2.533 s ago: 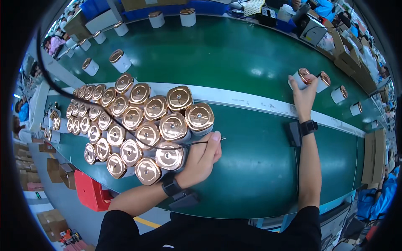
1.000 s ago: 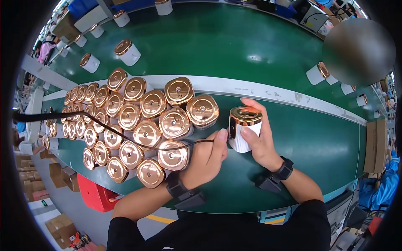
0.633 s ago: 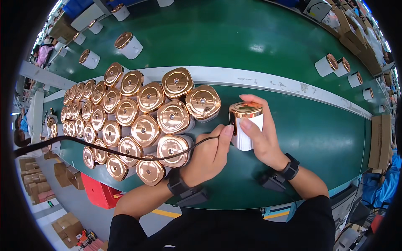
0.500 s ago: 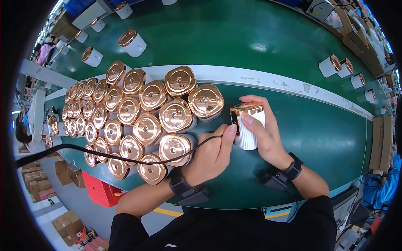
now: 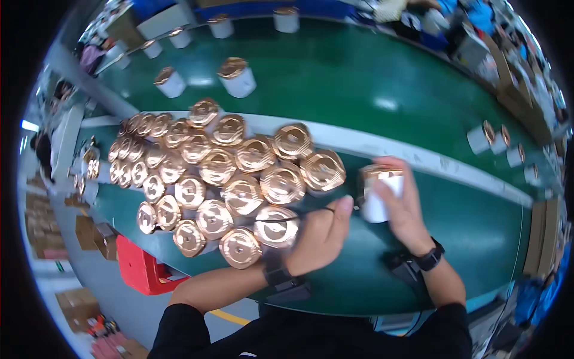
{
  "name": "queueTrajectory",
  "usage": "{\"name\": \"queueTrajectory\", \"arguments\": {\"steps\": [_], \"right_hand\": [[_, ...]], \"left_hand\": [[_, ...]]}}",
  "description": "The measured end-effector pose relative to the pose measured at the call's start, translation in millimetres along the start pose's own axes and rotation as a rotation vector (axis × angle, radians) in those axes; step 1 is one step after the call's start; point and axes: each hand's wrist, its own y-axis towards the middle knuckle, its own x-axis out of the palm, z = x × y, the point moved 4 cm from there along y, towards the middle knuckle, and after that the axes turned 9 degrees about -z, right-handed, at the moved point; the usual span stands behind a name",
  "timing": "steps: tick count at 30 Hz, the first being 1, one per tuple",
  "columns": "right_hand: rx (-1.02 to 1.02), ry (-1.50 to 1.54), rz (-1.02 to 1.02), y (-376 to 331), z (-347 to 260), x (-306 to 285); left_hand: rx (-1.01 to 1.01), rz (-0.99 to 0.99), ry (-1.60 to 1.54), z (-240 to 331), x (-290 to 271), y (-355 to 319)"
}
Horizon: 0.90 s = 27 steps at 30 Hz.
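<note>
My right hand (image 5: 406, 212) is closed round a small white appliance (image 5: 375, 209) with a shiny copper-coloured top, held upright above the green table. Thumb and fingers grip it from its right side. Between the thumb and fingers of my left hand (image 5: 318, 242) is a thin black cable (image 5: 272, 221). Its small plug end (image 5: 356, 207) points at the appliance's dark left face, with a slight gap seeming to lie between them. Motion blur hides the detail there. Beside my left hand stand many similar copper-topped appliances (image 5: 241, 194), packed in rows.
Beyond a pale metal rail (image 5: 445, 161) runs another green surface (image 5: 323, 78) with more such appliances standing on it, left (image 5: 238, 81) and right (image 5: 480, 137). A red stool (image 5: 136, 269) is on the floor at lower left. Cardboard (image 5: 543, 233) stands at the table's right end.
The view has shifted, so the scene sits further right and lower. My left hand has drawn away from the appliance, and the plug end now shows between them. My right hand keeps its grip.
</note>
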Motion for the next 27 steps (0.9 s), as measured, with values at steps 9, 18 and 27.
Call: {"name": "queueTrajectory", "arguments": {"steps": [9, 18, 27], "right_hand": [[-0.243, -0.863, 0.447, 93, 8, -172], [-0.473, -0.933, -0.159, 215, -53, 77], [-0.152, -0.372, -0.319, 249, -27, 68]], "left_hand": [[0.12, -0.005, 0.028, 0, 3, -2], [0.044, 0.014, -0.099, 2, -3, 0], [0.065, -0.03, -0.2, 4, 4, -6]]}}
